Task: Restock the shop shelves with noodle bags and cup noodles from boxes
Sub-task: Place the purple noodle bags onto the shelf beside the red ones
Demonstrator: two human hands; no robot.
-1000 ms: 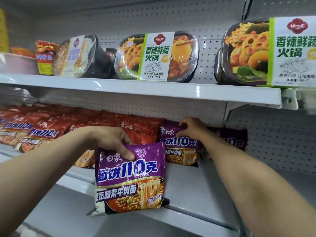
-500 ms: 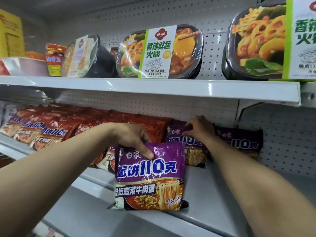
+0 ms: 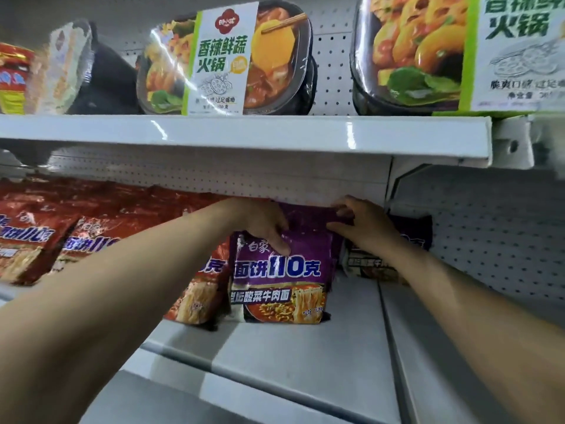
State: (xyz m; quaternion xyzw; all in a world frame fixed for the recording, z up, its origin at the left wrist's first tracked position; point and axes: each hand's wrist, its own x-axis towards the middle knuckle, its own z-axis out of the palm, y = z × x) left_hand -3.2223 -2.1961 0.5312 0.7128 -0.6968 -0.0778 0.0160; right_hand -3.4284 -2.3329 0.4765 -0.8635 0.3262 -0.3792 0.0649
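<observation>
Front purple noodle bag (image 3: 279, 280): upright on the lower shelf (image 3: 305, 347), printed face outward, leaning slightly back, sealed and undamaged. Its top edge is gripped by the left hand (image 3: 263, 221), thumb on the front. Rear purple bag (image 3: 308, 217): directly behind the first, only its upper part visible, top edge pinched by the right hand (image 3: 360, 228). Third purple bag (image 3: 409, 237): just to the right, in shadow against the back panel, partly hidden by the right forearm. Red noodle bags (image 3: 91, 215): overlapping row to the left, the nearest one touching the front purple bag's left side.
</observation>
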